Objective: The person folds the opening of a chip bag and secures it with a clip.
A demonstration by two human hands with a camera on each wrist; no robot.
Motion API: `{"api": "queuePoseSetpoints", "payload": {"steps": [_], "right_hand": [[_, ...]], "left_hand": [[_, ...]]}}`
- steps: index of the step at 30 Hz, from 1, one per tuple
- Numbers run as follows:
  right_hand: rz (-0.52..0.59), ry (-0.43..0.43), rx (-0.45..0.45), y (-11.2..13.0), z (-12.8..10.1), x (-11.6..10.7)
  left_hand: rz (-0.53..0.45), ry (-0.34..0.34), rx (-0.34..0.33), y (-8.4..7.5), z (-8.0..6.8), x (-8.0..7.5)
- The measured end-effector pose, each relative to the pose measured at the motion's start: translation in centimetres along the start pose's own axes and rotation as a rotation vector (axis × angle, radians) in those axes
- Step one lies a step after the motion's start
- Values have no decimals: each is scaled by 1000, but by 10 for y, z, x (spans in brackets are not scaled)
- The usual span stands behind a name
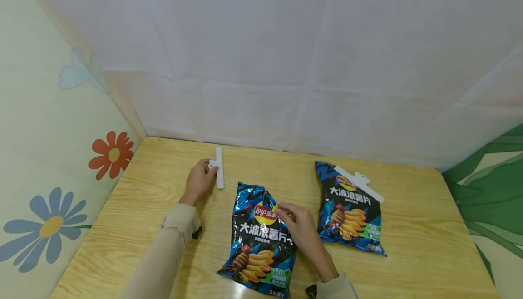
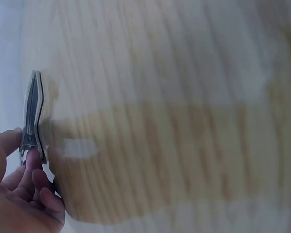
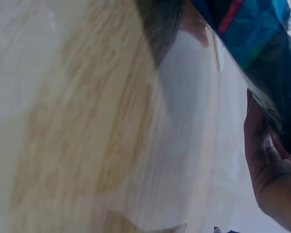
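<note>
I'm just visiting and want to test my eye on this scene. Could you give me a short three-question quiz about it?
1. True or false: the left hand holds the white clip.
2. Which lies under the right hand? A) the near chip bag B) the far chip bag C) the bare wooden table
3. Fill in: the far chip bag has a white ____ fastened across its top.

Key: 1 true, its fingers pinch the clip's end; 2 A; 3 clip.
</note>
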State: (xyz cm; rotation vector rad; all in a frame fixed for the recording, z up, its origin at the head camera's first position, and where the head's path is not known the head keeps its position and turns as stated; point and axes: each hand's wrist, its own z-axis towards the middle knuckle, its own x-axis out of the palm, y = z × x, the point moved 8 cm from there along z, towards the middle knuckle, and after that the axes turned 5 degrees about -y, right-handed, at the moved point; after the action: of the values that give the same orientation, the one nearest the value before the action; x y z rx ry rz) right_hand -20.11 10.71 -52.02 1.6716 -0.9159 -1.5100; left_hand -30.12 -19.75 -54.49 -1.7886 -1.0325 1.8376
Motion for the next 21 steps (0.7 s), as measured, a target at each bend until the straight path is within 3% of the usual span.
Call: {"api": "queuePoseSetpoints", "payload": {"steps": [11, 21], "right_hand": [[-10, -3, -30, 4, -2, -1], [-13, -1, -4, 3, -2, -1]], "left_hand": [[-90, -84, 41, -4, -7, -4], [-156, -29, 88, -10, -13, 2]]}}
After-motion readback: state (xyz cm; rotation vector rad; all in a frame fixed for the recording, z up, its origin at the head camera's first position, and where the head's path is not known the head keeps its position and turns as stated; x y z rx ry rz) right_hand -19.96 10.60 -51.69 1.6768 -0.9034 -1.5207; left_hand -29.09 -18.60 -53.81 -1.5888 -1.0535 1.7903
